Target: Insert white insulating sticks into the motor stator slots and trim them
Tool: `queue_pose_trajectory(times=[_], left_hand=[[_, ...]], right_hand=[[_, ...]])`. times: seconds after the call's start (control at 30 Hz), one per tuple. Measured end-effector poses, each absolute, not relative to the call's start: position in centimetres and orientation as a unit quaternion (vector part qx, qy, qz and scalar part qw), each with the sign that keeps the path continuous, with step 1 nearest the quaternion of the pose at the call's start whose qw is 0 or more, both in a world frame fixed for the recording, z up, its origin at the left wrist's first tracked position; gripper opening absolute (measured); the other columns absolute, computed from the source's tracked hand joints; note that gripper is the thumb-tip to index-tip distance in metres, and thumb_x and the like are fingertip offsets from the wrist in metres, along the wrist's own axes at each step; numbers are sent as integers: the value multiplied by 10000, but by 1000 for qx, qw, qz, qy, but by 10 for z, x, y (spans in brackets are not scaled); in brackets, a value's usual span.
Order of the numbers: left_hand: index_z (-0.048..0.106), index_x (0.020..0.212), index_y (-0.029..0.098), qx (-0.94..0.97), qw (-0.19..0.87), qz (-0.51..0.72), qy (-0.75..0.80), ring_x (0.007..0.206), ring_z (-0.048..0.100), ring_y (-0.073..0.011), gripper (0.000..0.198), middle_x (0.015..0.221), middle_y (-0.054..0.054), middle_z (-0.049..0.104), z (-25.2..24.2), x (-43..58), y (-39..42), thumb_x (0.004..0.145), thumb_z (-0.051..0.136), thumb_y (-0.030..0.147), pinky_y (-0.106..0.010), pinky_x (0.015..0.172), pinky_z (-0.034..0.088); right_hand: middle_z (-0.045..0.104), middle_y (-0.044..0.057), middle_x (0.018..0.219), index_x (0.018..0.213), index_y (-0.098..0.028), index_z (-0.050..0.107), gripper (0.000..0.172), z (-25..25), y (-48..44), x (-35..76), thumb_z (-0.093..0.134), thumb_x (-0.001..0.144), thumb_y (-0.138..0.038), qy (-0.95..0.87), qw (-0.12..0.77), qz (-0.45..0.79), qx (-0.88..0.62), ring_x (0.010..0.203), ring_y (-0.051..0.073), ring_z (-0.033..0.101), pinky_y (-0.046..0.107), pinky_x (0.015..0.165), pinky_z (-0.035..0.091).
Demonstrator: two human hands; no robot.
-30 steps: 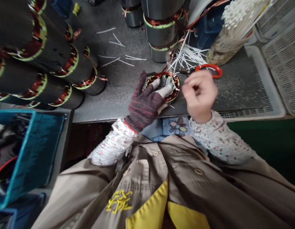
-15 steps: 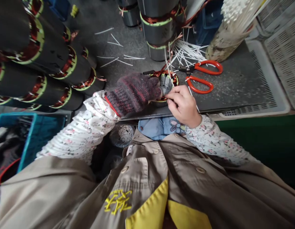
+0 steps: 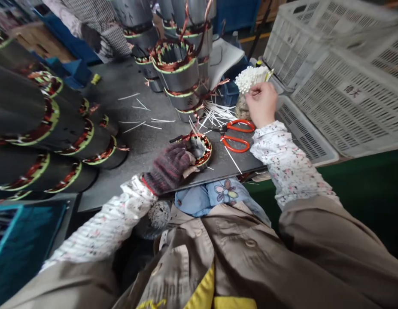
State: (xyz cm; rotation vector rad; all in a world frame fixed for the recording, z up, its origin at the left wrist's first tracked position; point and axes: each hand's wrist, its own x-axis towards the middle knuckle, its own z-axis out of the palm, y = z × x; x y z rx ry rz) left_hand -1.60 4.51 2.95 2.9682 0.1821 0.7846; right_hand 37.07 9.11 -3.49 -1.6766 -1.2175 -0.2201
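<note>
A small motor stator [image 3: 201,148] with copper windings stands near the front edge of the dark table [image 3: 144,141]. My left hand [image 3: 168,166], in a dark knit glove, is wrapped round its left side. My bare right hand [image 3: 262,103] is stretched out to the back right, its fingers pinched on white strips in an upright bundle of white strips [image 3: 252,78]. Red-handled scissors [image 3: 235,135] lie just right of the stator, beside loose white strips [image 3: 214,113].
Rows of large stators [image 3: 41,124] lie stacked at the left. More stators [image 3: 177,73] stand stacked at the back. White perforated crates [image 3: 340,81] fill the right. A blue bin [image 3: 21,240] sits at the lower left. A person in checked clothing [image 3: 98,25] stands beyond the table.
My right hand left the stator and reached up and right to the bundle of white strips. The camera tilted up, showing more of the table's far side. My left hand stays on the stator.
</note>
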Motion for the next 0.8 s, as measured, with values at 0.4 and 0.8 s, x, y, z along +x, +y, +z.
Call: queue_pose_trajectory(times=[0.4, 0.8], left_hand=[[607, 988, 207, 910, 8, 360, 206, 974, 769, -249, 178, 1030, -73, 785, 7, 0, 10, 983, 724, 341, -518, 1016, 624], [575, 1197, 197, 905, -20, 354, 236, 992, 723, -255, 428, 1021, -67, 742, -2, -4, 12, 959, 733, 516, -480, 912, 630]], right_hand=[[730, -11, 922, 995, -285, 619, 38, 12, 17, 314, 654, 979, -290, -505, 699, -1, -507, 750, 143, 737, 324, 683, 611], [825, 28, 968, 958, -290, 686, 101, -19, -120, 213, 637, 978, -204, -718, 552, 35, -423, 801, 198, 804, 325, 648, 674]])
